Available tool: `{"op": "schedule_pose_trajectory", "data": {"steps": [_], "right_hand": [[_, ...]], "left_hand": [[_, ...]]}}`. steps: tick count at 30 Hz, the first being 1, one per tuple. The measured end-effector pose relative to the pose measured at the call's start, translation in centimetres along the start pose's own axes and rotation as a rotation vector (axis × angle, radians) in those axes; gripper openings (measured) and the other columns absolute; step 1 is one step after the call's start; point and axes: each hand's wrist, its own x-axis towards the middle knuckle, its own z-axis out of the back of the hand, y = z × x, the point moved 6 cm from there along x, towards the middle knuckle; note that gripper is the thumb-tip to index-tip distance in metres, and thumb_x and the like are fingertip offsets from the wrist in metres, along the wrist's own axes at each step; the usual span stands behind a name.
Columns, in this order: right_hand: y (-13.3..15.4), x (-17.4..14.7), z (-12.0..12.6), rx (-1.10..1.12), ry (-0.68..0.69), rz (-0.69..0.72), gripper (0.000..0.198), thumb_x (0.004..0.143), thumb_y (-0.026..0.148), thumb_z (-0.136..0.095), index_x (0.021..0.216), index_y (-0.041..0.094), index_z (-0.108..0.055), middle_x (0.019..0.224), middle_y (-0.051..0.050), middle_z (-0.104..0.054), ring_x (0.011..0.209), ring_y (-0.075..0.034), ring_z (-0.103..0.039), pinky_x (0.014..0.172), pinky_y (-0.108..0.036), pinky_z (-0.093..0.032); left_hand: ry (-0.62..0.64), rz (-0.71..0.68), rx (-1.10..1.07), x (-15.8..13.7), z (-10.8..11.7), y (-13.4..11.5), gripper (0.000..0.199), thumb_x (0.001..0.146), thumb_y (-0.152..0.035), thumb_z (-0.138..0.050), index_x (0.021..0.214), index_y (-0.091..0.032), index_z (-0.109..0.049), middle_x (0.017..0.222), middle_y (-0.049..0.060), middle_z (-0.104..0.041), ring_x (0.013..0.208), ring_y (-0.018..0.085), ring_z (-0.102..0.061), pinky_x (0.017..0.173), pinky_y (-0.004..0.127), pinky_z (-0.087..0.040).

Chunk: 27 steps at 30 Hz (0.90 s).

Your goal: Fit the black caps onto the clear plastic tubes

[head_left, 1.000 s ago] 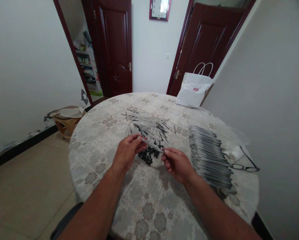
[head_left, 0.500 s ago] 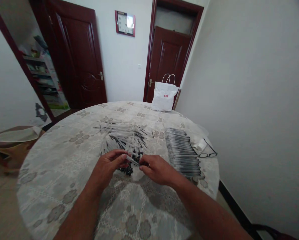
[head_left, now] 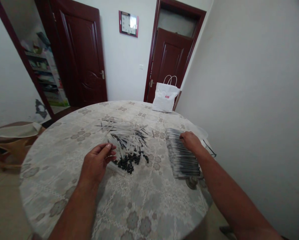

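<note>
My left hand (head_left: 99,158) hovers at the left of the loose pile, thumb and forefinger pressed together; what they hold, if anything, is too small to make out. Beside it lie clear pen barrels and thin dark refills (head_left: 124,133) in a heap, with black pen caps (head_left: 128,161) clustered at its near side. My right hand (head_left: 191,141) is over a neat row of assembled pens (head_left: 180,156) on the right. Its fingers are closed on a pen near the row's upper part, mostly hidden by the hand.
A flowered cloth covers the round table (head_left: 136,203). At its far edge stands a white paper bag (head_left: 165,97). Eyeglasses (head_left: 209,148) lie right of the pen row, partly behind my right arm. A wooden chair (head_left: 13,143) stands at the left.
My hands were together over the caps with a clear pen between them. The right hand has moved right to the pen row; the left has drawn back slightly left.
</note>
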Motion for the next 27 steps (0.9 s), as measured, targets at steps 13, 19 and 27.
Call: {"op": "schedule_pose_trajectory", "data": {"steps": [13, 19, 27], "right_hand": [[1.3, -0.1, -0.5, -0.049, -0.027, -0.073, 0.036, 0.098, 0.018, -0.043, 0.120, 0.015, -0.071, 0.116, -0.018, -0.070, 0.112, -0.026, -0.061, 0.091, -0.032, -0.042], [10.8, -3.0, 1.9, 0.177, -0.038, 0.227, 0.029, 0.099, 0.026, -0.050, 0.116, 0.019, -0.072, 0.113, -0.011, -0.073, 0.104, -0.023, -0.066, 0.088, -0.028, -0.042], [23.5, -7.0, 1.3, 0.280, 0.100, 0.507, 0.019, 0.097, 0.031, -0.057, 0.106, 0.021, -0.070, 0.103, -0.008, -0.072, 0.096, -0.021, -0.065, 0.079, -0.027, -0.041]], "left_hand": [[-0.077, -0.032, -0.086, 0.0, 0.9, -0.6, 0.033, 0.066, -0.033, -0.084, 0.089, -0.015, -0.070, 0.085, 0.005, -0.072, 0.063, 0.012, -0.062, 0.055, 0.025, -0.056], [-0.062, -0.027, -0.067, -0.1, 0.8, -0.1, 0.033, 0.070, -0.038, -0.081, 0.089, -0.015, -0.070, 0.089, 0.006, -0.072, 0.062, 0.011, -0.061, 0.055, 0.024, -0.054], [-0.127, -0.070, -0.112, -0.1, 1.2, -0.1, 0.032, 0.071, -0.038, -0.079, 0.091, -0.015, -0.067, 0.088, 0.005, -0.071, 0.060, 0.010, -0.059, 0.053, 0.024, -0.052]]}}
